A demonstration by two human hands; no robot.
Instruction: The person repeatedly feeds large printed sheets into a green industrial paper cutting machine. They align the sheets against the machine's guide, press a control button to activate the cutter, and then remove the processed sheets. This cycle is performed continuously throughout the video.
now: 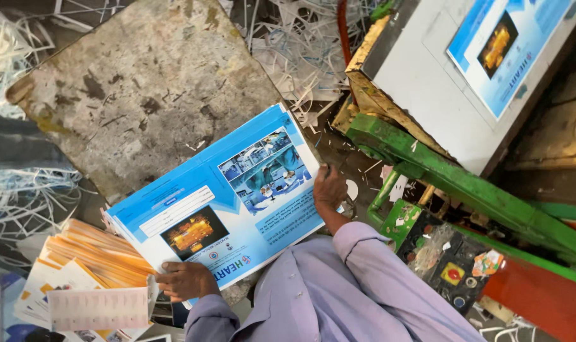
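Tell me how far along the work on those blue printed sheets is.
Done: paper trimmings litter the floor, and one blue sheet lies on the grey machine bed. In hand: the left hand and right hand grip the blue stack at opposite edges, over the worn board. Left: an orange stack lies beside it, seemingly not yet handled.

We see even, diffuse daylight, soft shadows under the green frame (465, 183), mild glare on the glossy sheets (224, 202), slight softness toward the corners.
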